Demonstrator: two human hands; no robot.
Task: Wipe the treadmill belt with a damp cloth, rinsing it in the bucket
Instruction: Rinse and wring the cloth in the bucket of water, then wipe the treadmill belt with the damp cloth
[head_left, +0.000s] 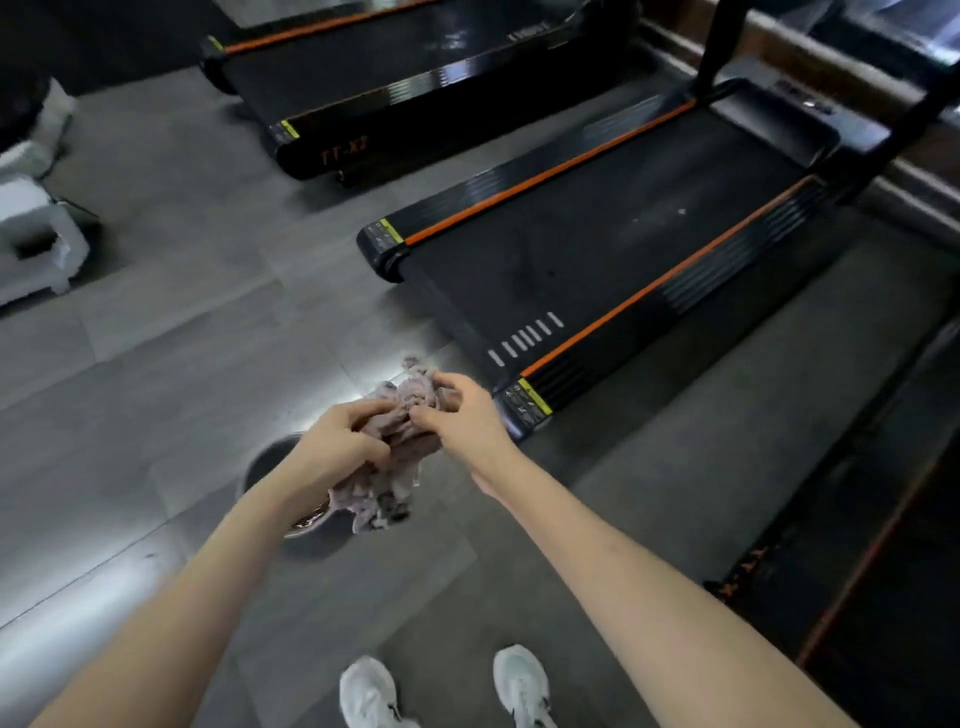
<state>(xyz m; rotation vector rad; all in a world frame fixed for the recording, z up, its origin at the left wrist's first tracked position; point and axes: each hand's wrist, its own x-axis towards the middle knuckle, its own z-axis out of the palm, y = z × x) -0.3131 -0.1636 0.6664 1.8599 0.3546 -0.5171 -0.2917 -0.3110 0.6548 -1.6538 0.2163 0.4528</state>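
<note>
A crumpled greyish-purple cloth (402, 415) hangs between both hands, above the floor. My left hand (337, 444) grips its left side and my right hand (462, 418) pinches its upper right part. Below the left wrist sits a round dark bucket (262, 462), mostly hidden by my forearm and the cloth. The treadmill belt (597, 244) is black, with orange side stripes, and lies ahead and to the right of my hands; pale smudges show on it.
A second treadmill (374, 78) stands further back. Part of a third (857, 571) lies at the right edge. White foam blocks (36, 234) sit at the left. My white shoes (447, 686) stand on grey floor tiles.
</note>
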